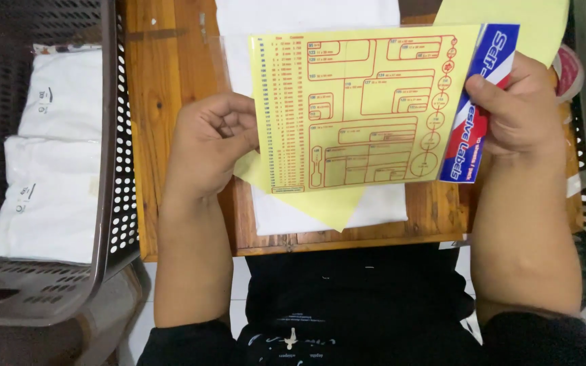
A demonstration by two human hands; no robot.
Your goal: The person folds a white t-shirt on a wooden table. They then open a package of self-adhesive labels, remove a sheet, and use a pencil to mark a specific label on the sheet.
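Both hands grip my label pack (pixel 364 108): left hand (pixel 208 146) fingers pinching a yellow sheet (pixel 320 203) partly drawn out, right hand (pixel 520 112) clamping the header.

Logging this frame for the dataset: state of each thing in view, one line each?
label pack: held up flat over the table, in clear sleeve
left hand: gripping the pack's left edge
right hand: gripping the pack's right end
loose yellow sheet: lying under the pack
white bag: flat on wooden table
basket: holds folded white packets
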